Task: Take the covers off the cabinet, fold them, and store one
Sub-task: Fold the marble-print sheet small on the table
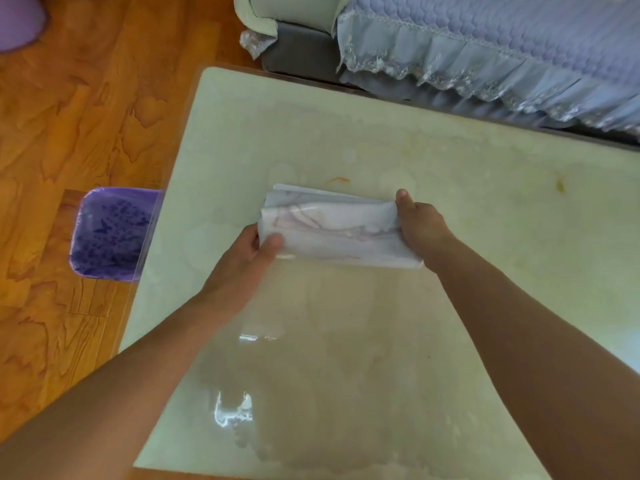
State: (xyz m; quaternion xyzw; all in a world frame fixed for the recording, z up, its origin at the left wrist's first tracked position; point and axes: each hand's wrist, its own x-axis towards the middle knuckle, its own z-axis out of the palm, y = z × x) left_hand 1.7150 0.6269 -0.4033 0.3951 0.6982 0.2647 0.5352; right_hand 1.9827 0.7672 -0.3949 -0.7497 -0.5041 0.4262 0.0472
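Over the glossy pale table (450, 202), left hand (247, 252) and right hand (420, 225) grip the folded cover (332, 230) by opposite ends

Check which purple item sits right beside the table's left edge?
The purple-lined bin on the floor, against the table edge. The other purple thing lies far off at the top-left corner.
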